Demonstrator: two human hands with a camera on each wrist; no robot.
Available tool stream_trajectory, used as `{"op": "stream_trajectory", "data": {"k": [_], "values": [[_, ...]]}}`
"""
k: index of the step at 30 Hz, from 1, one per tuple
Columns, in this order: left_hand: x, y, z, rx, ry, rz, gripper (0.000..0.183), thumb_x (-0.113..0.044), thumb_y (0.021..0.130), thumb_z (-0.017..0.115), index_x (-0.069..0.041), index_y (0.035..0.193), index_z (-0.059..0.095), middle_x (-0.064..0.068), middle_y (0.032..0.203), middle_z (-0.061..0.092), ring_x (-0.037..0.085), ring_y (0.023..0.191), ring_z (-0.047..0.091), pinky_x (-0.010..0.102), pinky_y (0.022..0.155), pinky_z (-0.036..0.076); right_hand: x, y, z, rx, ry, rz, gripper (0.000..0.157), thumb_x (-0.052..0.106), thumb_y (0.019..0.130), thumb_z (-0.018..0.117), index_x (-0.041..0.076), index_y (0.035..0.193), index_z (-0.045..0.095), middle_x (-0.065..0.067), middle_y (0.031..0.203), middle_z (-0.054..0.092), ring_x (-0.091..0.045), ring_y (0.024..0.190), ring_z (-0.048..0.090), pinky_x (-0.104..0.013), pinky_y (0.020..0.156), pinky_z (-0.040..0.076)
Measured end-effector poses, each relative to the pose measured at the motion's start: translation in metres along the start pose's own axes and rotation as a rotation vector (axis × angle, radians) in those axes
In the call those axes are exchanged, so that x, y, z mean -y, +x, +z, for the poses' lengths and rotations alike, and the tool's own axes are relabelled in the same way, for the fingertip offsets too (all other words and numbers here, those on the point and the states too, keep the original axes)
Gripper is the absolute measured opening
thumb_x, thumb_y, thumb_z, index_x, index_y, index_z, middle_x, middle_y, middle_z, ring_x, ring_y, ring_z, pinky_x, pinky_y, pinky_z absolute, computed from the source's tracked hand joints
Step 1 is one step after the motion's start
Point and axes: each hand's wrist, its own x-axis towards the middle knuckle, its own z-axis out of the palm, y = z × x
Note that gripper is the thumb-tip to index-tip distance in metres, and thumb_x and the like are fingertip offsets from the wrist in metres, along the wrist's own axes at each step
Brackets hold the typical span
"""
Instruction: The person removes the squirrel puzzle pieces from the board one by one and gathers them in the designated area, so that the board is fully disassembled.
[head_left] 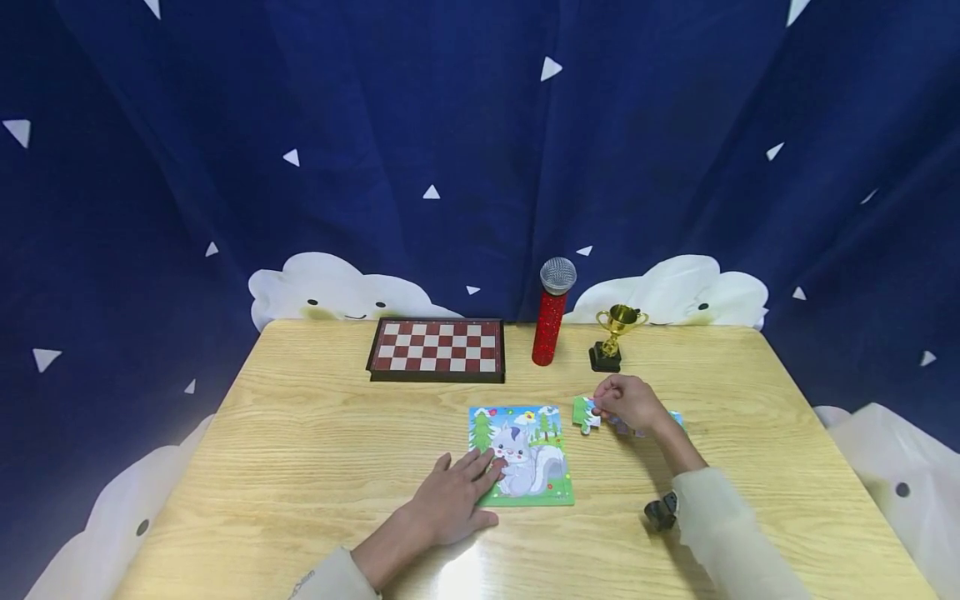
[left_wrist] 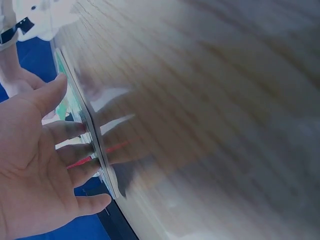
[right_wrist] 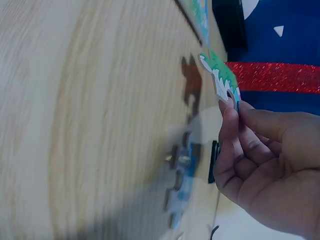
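Note:
A square squirrel picture puzzle point(head_left: 536, 467) lies on the wooden table. My left hand point(head_left: 450, 502) rests with spread fingers over its lower left edge; in the left wrist view those fingers point(left_wrist: 75, 152) reach across the puzzle's edge. To the right of the puzzle, my right hand point(head_left: 632, 405) pinches a jigsaw piece point(right_wrist: 220, 72) between thumb and fingertips. That piece is green and white, with a knobbed edge, and it is held above the table. More jigsaw pieces point(right_wrist: 182, 192) lie below the right hand, partly hidden by it in the head view.
A red and white checkered board point(head_left: 438, 348) sits at the table's back edge. Beside it stand a red glittery microphone point(head_left: 550, 325) and a small gold trophy point(head_left: 615, 332) on a black base. A dark blue curtain point(head_left: 480, 150) hangs behind the table point(head_left: 322, 442).

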Motion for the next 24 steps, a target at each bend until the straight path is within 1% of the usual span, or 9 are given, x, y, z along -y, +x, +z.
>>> {"op": "stream_trajectory", "data": {"k": [3,7,10,13,24], "values": [[0.0,0.0,0.0,-0.001,-0.003,0.0,0.068,-0.057,0.093,0.042,-0.021,0.149,0.031,0.001,0.156,0.029,0.023,0.142,0.032,0.052,0.11,0.033,-0.006,0.0,-0.002,0.023,0.019,0.019,0.012,0.007,0.092,0.056,-0.003,0.096,0.061,-0.01,0.077,0.069,-0.017,0.064,0.063,-0.027,0.053,0.049],[0.001,0.0,0.0,-0.013,-0.009,0.005,0.068,-0.057,0.092,0.043,-0.021,0.149,0.032,0.002,0.156,0.03,0.023,0.142,0.033,0.053,0.109,0.034,-0.013,0.001,-0.001,0.021,-0.034,0.033,0.01,0.007,0.092,0.056,0.0,0.093,0.064,-0.008,0.072,0.066,-0.017,0.059,0.058,-0.025,0.047,0.042],[0.001,-0.001,0.0,-0.019,-0.012,0.009,0.068,-0.057,0.092,0.044,-0.021,0.149,0.032,0.002,0.156,0.03,0.023,0.142,0.033,0.053,0.109,0.034,-0.016,0.002,0.001,0.001,-0.117,0.004,0.01,0.006,0.091,0.056,0.002,0.091,0.065,-0.006,0.072,0.064,-0.016,0.061,0.056,-0.025,0.05,0.043],[0.001,-0.001,0.0,-0.016,-0.014,0.01,0.068,-0.057,0.093,0.043,-0.021,0.149,0.031,0.002,0.156,0.03,0.023,0.142,0.032,0.053,0.109,0.034,-0.015,0.002,0.003,-0.014,-0.167,-0.023,0.01,0.005,0.09,0.057,0.002,0.089,0.067,-0.006,0.074,0.064,-0.016,0.063,0.056,-0.026,0.053,0.044],[0.0,-0.001,-0.001,0.004,-0.047,0.002,0.071,-0.058,0.091,0.044,-0.019,0.149,0.031,0.003,0.157,0.028,0.024,0.143,0.03,0.054,0.108,0.034,-0.012,0.003,0.006,-0.019,-0.194,-0.008,0.012,0.009,0.092,0.057,0.003,0.088,0.067,-0.006,0.072,0.063,-0.013,0.06,0.053,-0.025,0.053,0.044]]}}
